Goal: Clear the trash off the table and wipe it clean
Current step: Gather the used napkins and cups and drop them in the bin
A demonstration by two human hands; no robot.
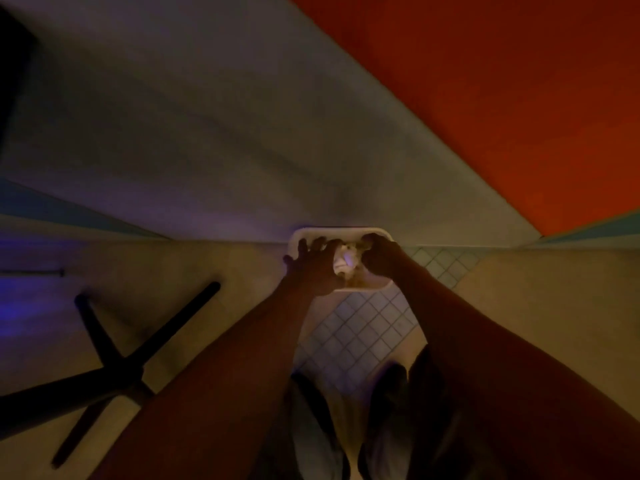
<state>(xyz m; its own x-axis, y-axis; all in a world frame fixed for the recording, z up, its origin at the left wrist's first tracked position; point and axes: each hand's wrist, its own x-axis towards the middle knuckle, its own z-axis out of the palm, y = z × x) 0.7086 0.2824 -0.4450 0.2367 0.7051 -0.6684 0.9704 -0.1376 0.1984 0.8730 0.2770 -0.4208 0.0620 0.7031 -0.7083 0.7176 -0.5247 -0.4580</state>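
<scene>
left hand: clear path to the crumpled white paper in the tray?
Probably yes. The left hand is already over the white tray, fingers spread right beside the crumpled paper. Nothing sits between them. The right hand is on the paper's other side, though contact is unclear in the dim light.

Dim, warm-tinted, softly blurred view with wide-angle edge distortion.
</scene>
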